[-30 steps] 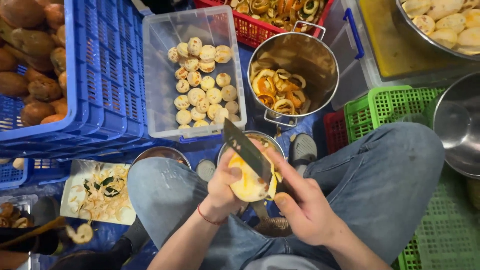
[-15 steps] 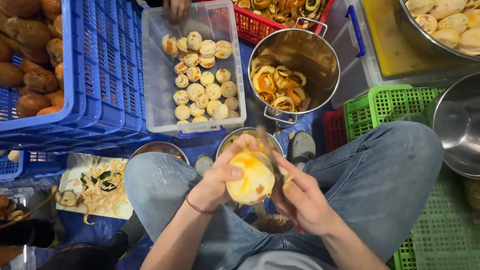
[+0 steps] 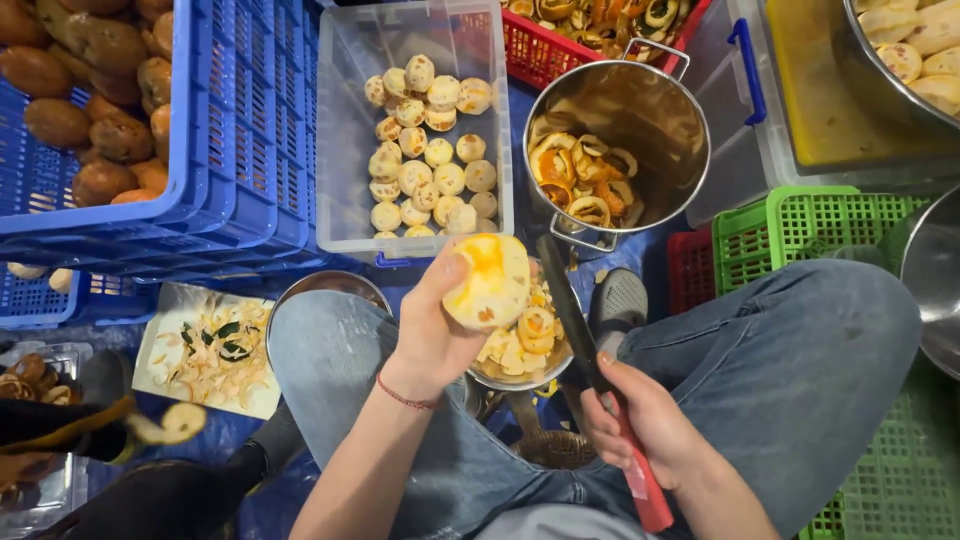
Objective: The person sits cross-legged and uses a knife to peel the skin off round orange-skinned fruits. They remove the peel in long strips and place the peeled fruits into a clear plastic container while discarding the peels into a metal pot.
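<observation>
Hands number two: the left hand [image 3: 432,335] grips one peeled fruit [image 3: 488,282] above a steel bowl [image 3: 520,350] between the knees. The right hand [image 3: 640,420] is closed around one red-handled knife [image 3: 585,345], its long blade pointing away from the body towards the steel pot [image 3: 618,140].

No packages, labels or screens.

Two hands show: the left hand [image 3: 432,335] holds one peeled fruit [image 3: 488,282], the right hand [image 3: 640,420] one knife [image 3: 590,350]. One clear tub [image 3: 340,130] holds roughly two dozen peeled fruits. One steel pot [image 3: 640,110] holds peels. One small bowl [image 3: 530,345] sits between the knees. Blue crates [image 3: 230,130] are stacked, number unclear. Two green baskets [image 3: 800,225] show, and one red basket [image 3: 545,60].
</observation>
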